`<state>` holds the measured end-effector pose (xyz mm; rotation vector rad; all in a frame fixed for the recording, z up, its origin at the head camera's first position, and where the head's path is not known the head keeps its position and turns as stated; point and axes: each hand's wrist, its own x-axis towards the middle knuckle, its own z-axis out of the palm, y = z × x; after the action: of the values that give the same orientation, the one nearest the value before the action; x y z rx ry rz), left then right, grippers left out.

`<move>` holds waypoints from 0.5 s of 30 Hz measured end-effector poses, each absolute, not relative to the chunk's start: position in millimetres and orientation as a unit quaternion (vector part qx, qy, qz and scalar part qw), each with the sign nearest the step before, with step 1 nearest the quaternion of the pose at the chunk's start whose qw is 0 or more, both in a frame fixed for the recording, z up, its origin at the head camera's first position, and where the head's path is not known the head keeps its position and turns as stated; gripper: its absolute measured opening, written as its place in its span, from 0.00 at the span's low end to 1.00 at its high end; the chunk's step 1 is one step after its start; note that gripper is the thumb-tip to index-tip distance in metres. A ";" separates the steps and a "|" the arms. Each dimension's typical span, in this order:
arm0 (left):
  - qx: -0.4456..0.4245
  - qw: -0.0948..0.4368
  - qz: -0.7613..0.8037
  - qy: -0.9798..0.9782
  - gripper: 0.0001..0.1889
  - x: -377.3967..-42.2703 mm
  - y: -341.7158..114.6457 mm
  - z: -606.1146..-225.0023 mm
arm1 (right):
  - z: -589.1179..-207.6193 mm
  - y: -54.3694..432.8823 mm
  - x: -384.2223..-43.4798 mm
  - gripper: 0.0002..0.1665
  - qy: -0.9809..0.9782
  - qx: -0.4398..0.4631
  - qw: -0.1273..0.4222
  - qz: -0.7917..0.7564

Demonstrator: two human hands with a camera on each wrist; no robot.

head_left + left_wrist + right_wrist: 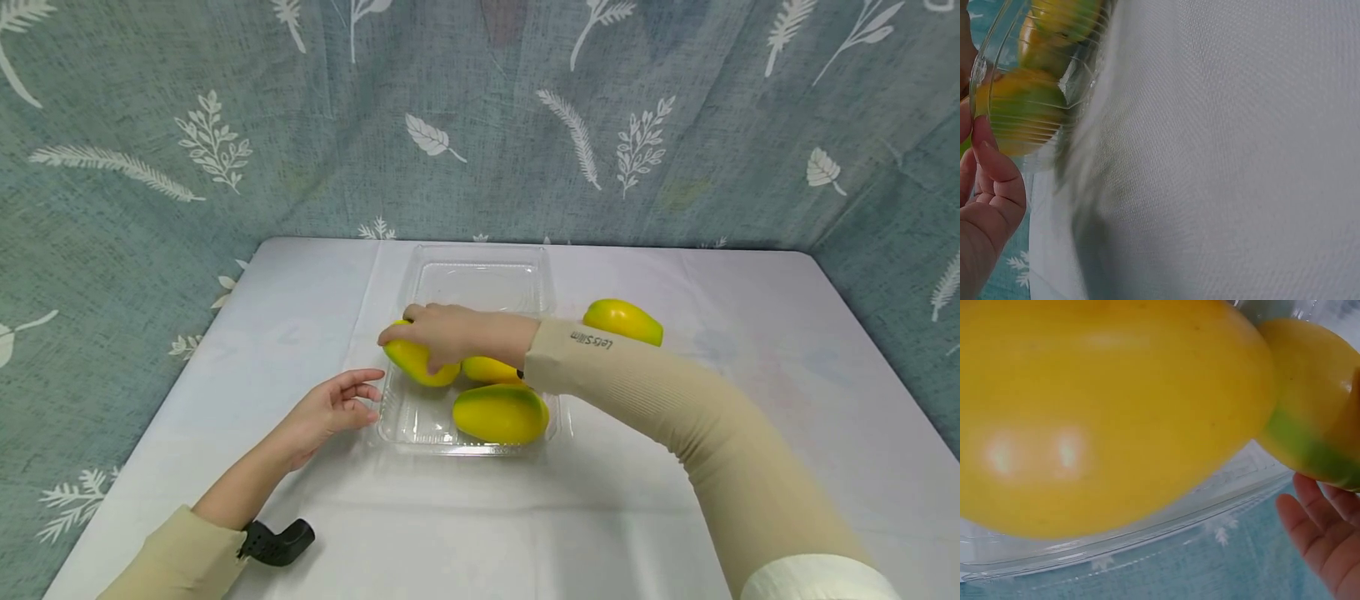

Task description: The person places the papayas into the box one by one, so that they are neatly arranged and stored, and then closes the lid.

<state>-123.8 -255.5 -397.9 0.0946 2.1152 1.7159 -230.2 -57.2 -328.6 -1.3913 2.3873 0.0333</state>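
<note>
My right hand (442, 329) grips a yellow-green mango (420, 364) from above, over the left part of a clear plastic container (408, 425). The thumb lies on the near side of the fruit. A second mango (487, 369) sits behind the forearm, partly hidden by it, and fills much of the right wrist view (1097, 412). Nearer the front, a third mango (501, 414) lies in the container. My left hand (333, 408), fingers loosely bent and holding nothing, is at the container's left side. In the left wrist view its fingertips (984, 134) are right at the rim.
The container's raised lid (480, 279) lies folded back toward the rear. Another mango (624, 321) rests on the white tablecloth (675, 500) to the right, behind the right sleeve. A patterned teal curtain (480, 125) hangs behind the table and along its sides.
</note>
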 end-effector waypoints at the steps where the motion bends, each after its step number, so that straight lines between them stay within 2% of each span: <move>1: 0.034 0.207 0.615 0.760 0.34 -123.8 -255.7 -398.1 | -329.0 -56.7 -230.1 0.43 0.849 -0.492 0.192 0.009; 9: 0.030 0.209 0.613 0.761 0.34 -125.0 -255.8 -398.4 | -327.3 -49.1 -228.3 0.52 0.854 -0.477 0.204 -0.031; 15: 0.025 0.213 0.613 0.760 0.34 -125.3 -255.7 -398.1 | -316.6 -30.5 -232.4 0.45 0.870 -0.443 0.210 -0.050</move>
<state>-125.3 -255.7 -398.1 0.0701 2.1111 1.7023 -232.4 -30.5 -316.6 -1.2331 2.4193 -0.1387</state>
